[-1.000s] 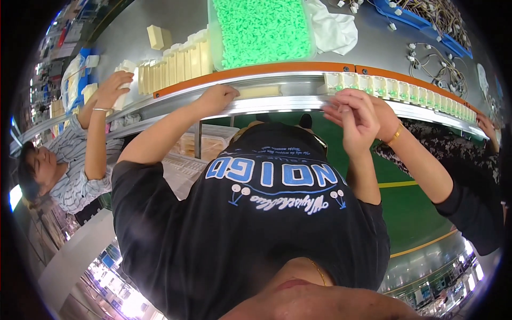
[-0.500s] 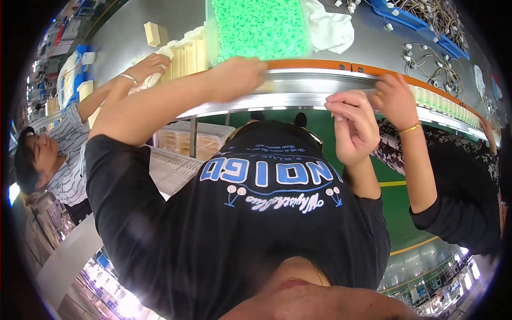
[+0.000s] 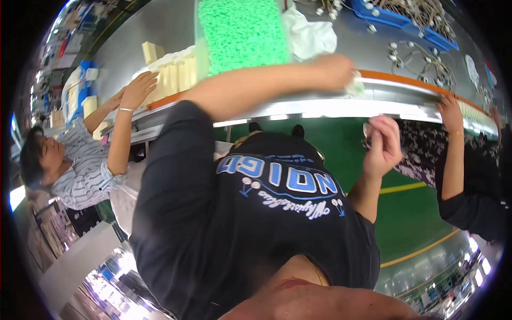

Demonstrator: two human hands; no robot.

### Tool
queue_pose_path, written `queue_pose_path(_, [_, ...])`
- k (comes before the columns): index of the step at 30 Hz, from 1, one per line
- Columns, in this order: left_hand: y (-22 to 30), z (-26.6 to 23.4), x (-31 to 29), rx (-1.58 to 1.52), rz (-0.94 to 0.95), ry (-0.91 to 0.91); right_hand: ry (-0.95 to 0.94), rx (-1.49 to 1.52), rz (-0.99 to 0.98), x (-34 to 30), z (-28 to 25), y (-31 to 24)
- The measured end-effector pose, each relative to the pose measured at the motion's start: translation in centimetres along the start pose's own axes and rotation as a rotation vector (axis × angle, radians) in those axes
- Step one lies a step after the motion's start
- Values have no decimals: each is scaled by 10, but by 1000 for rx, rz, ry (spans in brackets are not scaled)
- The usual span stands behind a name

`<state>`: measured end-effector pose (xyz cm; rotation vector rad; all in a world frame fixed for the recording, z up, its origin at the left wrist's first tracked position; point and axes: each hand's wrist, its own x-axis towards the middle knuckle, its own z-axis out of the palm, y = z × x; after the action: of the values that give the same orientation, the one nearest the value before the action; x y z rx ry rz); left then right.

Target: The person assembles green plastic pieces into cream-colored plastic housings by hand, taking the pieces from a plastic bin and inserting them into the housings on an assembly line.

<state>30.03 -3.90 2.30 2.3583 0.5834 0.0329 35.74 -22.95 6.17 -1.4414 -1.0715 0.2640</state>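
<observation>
one clear bin (image 3: 201, 50), many green pieces (image 3: 240, 37), one white cloth (image 3: 310, 33), one blue tray (image 3: 397, 22), wearer's two hands (image 3: 385, 150)

Left arm (image 3: 256, 88) extended along the metal rail (image 3: 341, 108), left hand (image 3: 336, 73) blurred at its far side; right hand (image 3: 385, 145) half-curled, nearside.

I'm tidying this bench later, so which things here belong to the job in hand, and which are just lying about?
Likely in use:
- pale piece with green, blurred, at the left hand
- metal rail nearby
- heaped green pieces
- row of cream blocks

Seemingly lying about:
- white cloth
- loose cables with white plugs
</observation>
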Motion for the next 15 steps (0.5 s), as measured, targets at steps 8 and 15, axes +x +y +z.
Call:
queue_pose_path(8, [36,32,19,13,-50,63,89,6,-5,-1,-24,32])
queue_pose_path(15, [-35,-14,-39,-21,57,273,33,104,-27,9,4,51])
